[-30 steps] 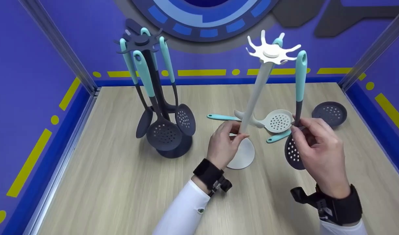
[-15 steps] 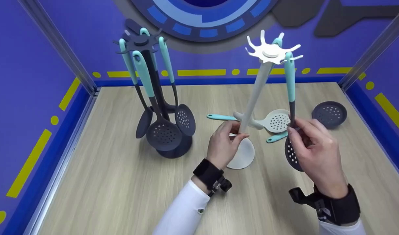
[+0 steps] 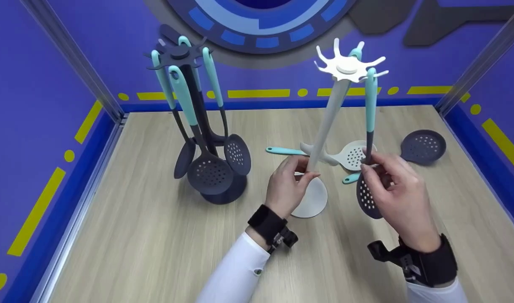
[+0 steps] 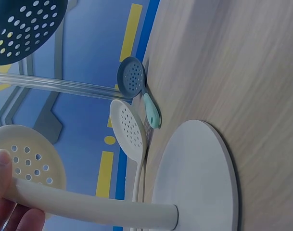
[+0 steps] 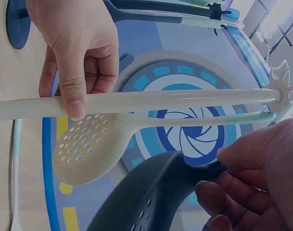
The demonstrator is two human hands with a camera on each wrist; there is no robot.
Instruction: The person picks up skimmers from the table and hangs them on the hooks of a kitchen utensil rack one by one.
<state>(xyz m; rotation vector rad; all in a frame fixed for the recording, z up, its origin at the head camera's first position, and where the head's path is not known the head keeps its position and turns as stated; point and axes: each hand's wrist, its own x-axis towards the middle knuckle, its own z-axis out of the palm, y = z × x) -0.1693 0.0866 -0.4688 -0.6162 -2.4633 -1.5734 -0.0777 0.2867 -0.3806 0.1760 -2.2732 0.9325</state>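
My left hand (image 3: pixel 287 185) grips the lower pole of a white utensil stand (image 3: pixel 329 115), just above its round base. In my right hand (image 3: pixel 402 195) a dark skimmer (image 3: pixel 367 198) is pinched at its neck, upright, perforated head down. Its teal handle reaches up to a right-hand prong of the white rack, whose tip shows beyond the handle; whether the prong passes through the hole is too small to tell. A white skimmer (image 5: pixel 88 149) hangs on the stand behind the pole.
Another white skimmer (image 4: pixel 129 130) lies behind the stand. A dark skimmer (image 3: pixel 423 146) lies at the right, its teal handle partly behind my right hand. A dark stand (image 3: pixel 229 191) at the left bears several teal-handled utensils. Blue walls enclose the wooden table (image 3: pixel 156 252).
My right hand has moved left with the dark skimmer, bringing its handle top from right of the white rack to one prong. My left hand keeps its grip on the pole.
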